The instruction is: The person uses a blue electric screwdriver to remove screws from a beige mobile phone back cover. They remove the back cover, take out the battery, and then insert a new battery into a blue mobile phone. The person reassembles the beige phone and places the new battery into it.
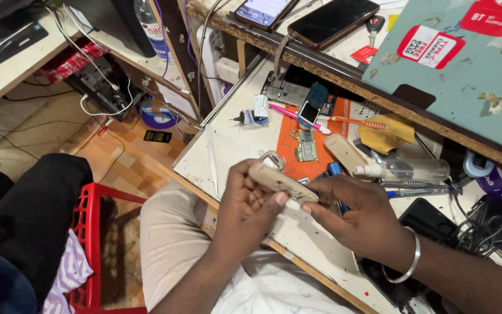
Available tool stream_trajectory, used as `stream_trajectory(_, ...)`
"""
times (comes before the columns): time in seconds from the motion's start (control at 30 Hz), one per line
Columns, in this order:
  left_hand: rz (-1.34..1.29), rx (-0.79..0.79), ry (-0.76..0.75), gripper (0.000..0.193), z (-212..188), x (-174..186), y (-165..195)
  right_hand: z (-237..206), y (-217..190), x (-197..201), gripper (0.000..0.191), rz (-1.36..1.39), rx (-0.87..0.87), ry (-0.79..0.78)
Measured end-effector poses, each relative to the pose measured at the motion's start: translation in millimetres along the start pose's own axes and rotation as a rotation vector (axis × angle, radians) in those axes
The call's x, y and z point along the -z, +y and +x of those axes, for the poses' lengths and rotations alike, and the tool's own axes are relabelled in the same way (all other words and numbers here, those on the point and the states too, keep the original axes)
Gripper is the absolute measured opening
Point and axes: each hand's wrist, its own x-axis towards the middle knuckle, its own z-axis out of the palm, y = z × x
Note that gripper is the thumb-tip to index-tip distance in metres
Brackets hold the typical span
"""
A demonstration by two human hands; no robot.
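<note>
Red-and-white rounded label point(430, 46) on teal board point(437, 87), above both hands' beige handle point(282, 182).

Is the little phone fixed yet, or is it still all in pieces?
Still in pieces. Done: it has been opened, and a green circuit board lies bare on the orange mat, with a beige cover set beside it. In hand: the left hand and right hand both grip a beige phone body. Left: the board and cover are not back on.
</note>
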Motion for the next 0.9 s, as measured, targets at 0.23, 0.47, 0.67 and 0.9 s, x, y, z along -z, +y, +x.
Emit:
stream_trajectory(0.23,0.155,-0.121,0.001,0.027,-4,4,3,-2,0,0,0.031,-0.088,0.181,0.136)
stream_trajectory(0.47,0.401,-0.083,0.059,0.020,-7,5,13,1,10,-8,0.036,-0.128,0.248,0.126)
stream_trajectory(0.67,0.579,-0.033,0.014,0.018,-5,2,21,-4,20,-1,0.027,-0.156,0.165,0.062)
stream_trajectory(0.9,0.564,-0.179,-0.095,0.050,0,0,31,10,42,0,0.028,0.766,-0.488,-0.129)
